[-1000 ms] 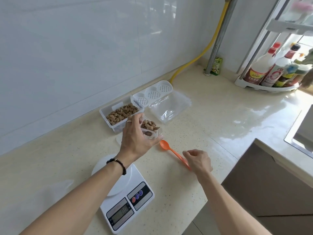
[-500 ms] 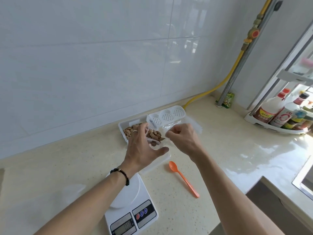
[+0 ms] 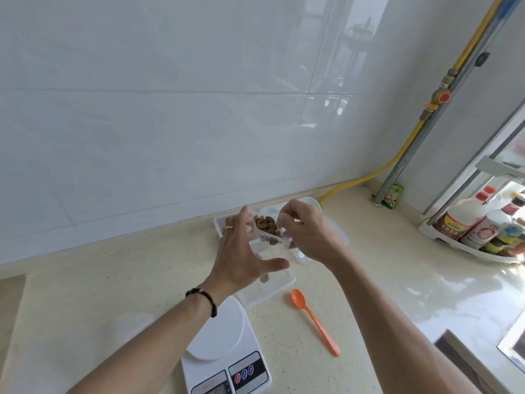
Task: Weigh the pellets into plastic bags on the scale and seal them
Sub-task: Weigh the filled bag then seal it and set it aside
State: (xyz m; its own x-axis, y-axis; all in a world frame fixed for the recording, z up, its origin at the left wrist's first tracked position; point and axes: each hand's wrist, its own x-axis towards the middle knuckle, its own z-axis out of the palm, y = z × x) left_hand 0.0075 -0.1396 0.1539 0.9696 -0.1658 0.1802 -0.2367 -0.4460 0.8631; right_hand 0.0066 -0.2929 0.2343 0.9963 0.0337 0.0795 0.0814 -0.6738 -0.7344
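Note:
A clear plastic bag of brown pellets (image 3: 267,226) is held up above the counter between both hands. My left hand (image 3: 241,251) holds its left side, fingers spread upward and thumb out. My right hand (image 3: 308,233) pinches the bag's top edge at the right. The white pellet tub (image 3: 218,224) stands behind the hands by the wall, mostly hidden. Nearer to me sits the white digital scale (image 3: 224,351), its round platter bare. An orange spoon (image 3: 314,321) lies on the counter to the right of the scale.
A clear shallow tray (image 3: 272,292) lies under the hands with a loose pellet (image 3: 264,278) in it. A rack of sauce bottles (image 3: 471,228) stands at the right. A yellow hose (image 3: 397,157) and a green packet (image 3: 393,194) are in the corner. The sink edge (image 3: 511,351) is lower right.
My right hand left the spoon on the counter and came up to the bag's top edge. Both hands lifted the bag slightly; the view tilted up toward the wall.

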